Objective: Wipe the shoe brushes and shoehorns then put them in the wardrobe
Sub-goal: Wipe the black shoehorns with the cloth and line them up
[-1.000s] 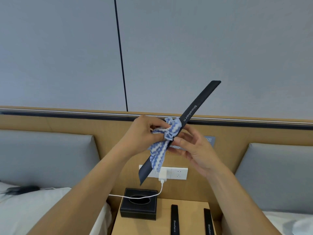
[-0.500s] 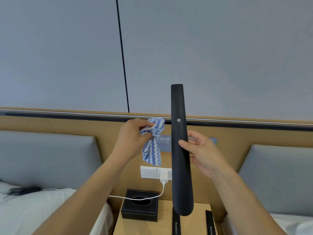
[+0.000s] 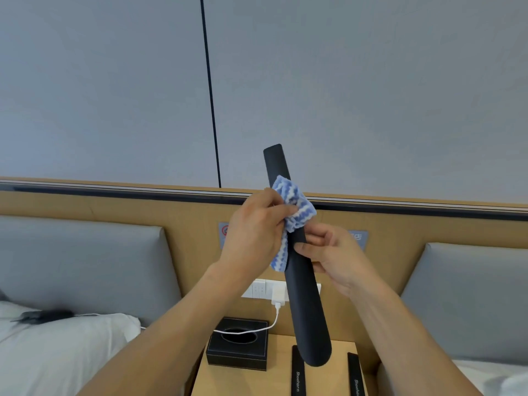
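A long black shoehorn (image 3: 303,298) stands nearly upright in front of me, its broad rounded end down and its top leaning slightly left. My right hand (image 3: 334,258) grips it around the middle. My left hand (image 3: 254,232) holds a bunched blue-and-white cloth (image 3: 294,207) pressed against the shoehorn's upper part, just above my right hand. Two more black shoehorns (image 3: 298,375) (image 3: 355,378) with white lettering lie flat on the wooden nightstand (image 3: 277,378) below.
A black tissue box (image 3: 238,345) sits at the nightstand's back left. A white charger (image 3: 278,294) is plugged into the wall socket, its cable running left over the box to the bed (image 3: 57,347). Grey padded headboards flank the nightstand. No wardrobe is in view.
My left hand brought the cloth from beside the shoehorn onto its upper part. The shoehorn, swung upright from a slant earlier, now leans slightly left at the top.
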The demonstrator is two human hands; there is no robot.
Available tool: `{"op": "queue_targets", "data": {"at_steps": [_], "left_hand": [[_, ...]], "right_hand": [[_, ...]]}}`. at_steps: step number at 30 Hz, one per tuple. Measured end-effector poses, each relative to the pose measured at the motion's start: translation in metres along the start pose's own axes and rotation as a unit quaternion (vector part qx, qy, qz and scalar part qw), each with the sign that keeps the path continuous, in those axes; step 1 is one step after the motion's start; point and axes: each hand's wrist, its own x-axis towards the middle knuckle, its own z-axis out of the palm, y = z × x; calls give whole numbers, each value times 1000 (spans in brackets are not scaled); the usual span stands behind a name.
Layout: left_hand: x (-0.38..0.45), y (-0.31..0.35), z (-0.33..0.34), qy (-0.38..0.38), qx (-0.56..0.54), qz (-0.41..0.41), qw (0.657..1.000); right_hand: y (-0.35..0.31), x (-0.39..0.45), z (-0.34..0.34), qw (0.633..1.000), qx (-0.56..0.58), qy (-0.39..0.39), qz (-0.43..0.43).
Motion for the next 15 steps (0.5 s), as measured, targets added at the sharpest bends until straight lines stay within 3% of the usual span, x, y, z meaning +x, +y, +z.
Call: {"op": "queue_targets", "data": {"at_steps": [15], "left_hand": [[87, -36, -22, 55, 73, -38, 995]], "right_hand": [[-6, -2, 3, 998, -53, -33, 0]]}}
